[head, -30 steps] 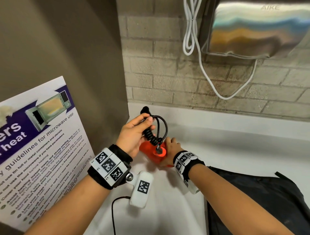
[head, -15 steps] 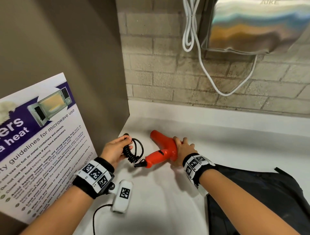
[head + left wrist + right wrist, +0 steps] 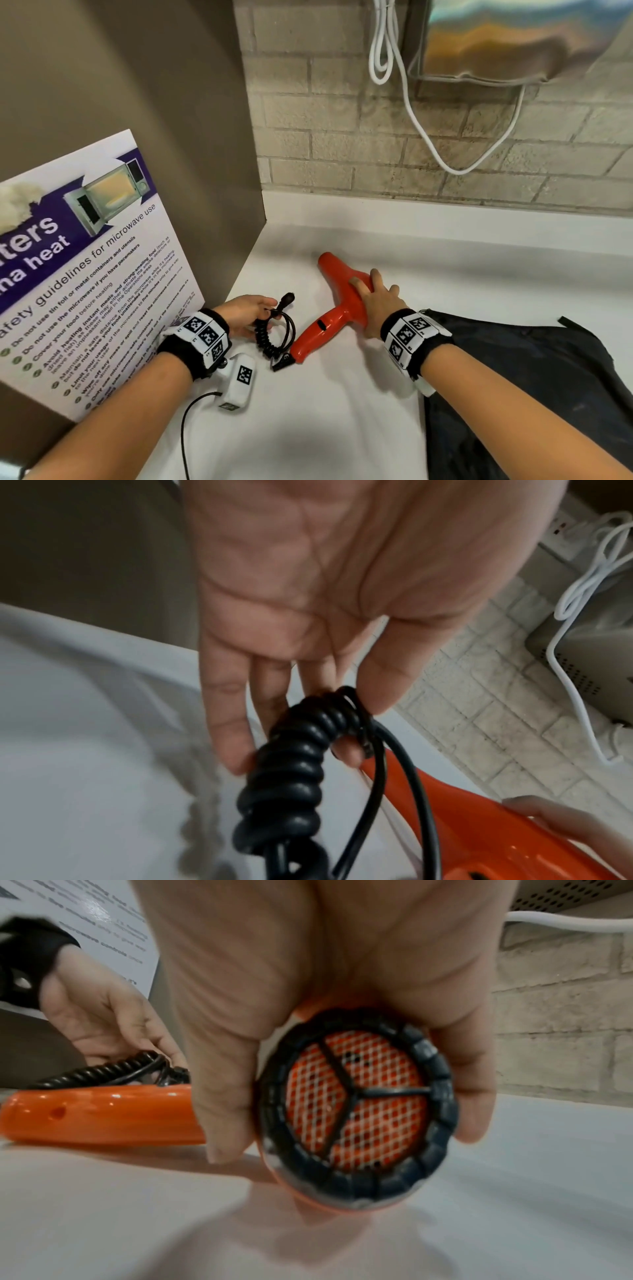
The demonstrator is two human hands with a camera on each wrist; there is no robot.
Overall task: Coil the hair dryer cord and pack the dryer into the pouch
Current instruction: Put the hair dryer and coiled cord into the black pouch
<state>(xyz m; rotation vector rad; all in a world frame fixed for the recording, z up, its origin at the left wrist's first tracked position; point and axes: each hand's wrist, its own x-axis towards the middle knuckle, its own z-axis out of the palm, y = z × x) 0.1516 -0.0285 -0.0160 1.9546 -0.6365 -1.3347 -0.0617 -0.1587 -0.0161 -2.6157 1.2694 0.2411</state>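
Dryer (image 3: 337, 310): orange, lying on the worktop toward its back left corner. Your right hand (image 3: 376, 305) wraps its body, likely steadying it.
Cord (image 3: 274, 334): black, bunched beside the handle end; your left hand (image 3: 248, 313) pinches the coils, so the bundle holds.
Pouch (image 3: 534, 387): dark, at the worktop's right edge, beside your right wrist.
Poster (image 3: 85, 270): leaning at left, crowding your left arm.

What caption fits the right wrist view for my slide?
Right hand gripping the orange hair dryer by its rear grille end on the white counter.
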